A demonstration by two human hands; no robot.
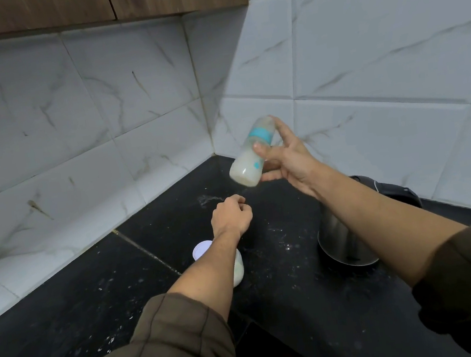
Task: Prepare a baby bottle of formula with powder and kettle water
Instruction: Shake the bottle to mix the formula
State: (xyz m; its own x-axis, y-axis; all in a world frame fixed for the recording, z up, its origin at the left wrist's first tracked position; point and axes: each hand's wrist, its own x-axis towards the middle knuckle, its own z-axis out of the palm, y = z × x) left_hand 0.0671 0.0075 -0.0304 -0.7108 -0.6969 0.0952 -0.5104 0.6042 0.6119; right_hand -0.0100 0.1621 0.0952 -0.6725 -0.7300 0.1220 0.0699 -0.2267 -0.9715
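A capped baby bottle [249,163] of milky formula hangs tilted above the black counter [275,308] near the tiled corner, gripped by the right hand [289,162]. The left hand [230,218], curled and holding nothing, hovers below. Forearms partly hide a white-lidded powder jar [237,269] and a steel kettle [338,239].

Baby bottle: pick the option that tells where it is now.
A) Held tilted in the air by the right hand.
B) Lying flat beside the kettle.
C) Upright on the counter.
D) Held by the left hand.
A: the right hand holds the baby bottle tilted above the counter, while the left hand is curled on nothing.
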